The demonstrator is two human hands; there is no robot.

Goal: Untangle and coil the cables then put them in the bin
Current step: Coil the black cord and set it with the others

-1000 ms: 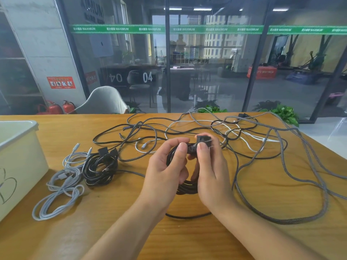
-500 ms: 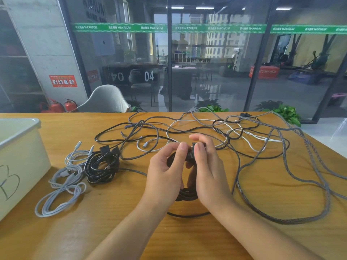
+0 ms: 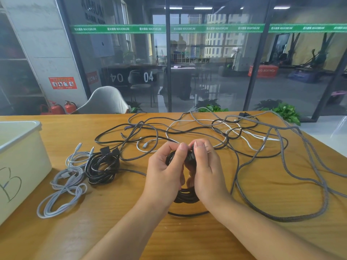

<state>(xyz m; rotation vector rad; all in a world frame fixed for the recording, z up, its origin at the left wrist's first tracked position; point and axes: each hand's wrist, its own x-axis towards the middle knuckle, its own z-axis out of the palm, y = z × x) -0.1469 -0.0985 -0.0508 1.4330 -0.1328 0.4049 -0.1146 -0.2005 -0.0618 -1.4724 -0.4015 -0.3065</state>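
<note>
Both hands hold a black coiled cable (image 3: 185,198) over the middle of the wooden table. My left hand (image 3: 165,175) grips the coil's left side, thumb and forefinger pinching its top. My right hand (image 3: 206,171) curls round the right side and pinches the cable's plug end, which is mostly hidden under the fingertips. A loop of the same cable lies on the table below the wrists. To the left lie a coiled black cable (image 3: 102,167) and a loosely coiled grey cable (image 3: 63,186). A tangle of black, white and braided grey cables (image 3: 216,128) spreads behind and to the right.
A cream plastic bin (image 3: 20,164) marked with a letter B stands at the table's left edge. A long braided grey cable (image 3: 308,184) loops across the right side of the table. A glass wall, a white chair and plants stand beyond the far edge.
My right hand's fingers have closed over the black plug, which stood above them a second ago. Both thumbs now meet at the coil's top. The coil stays where it was.
</note>
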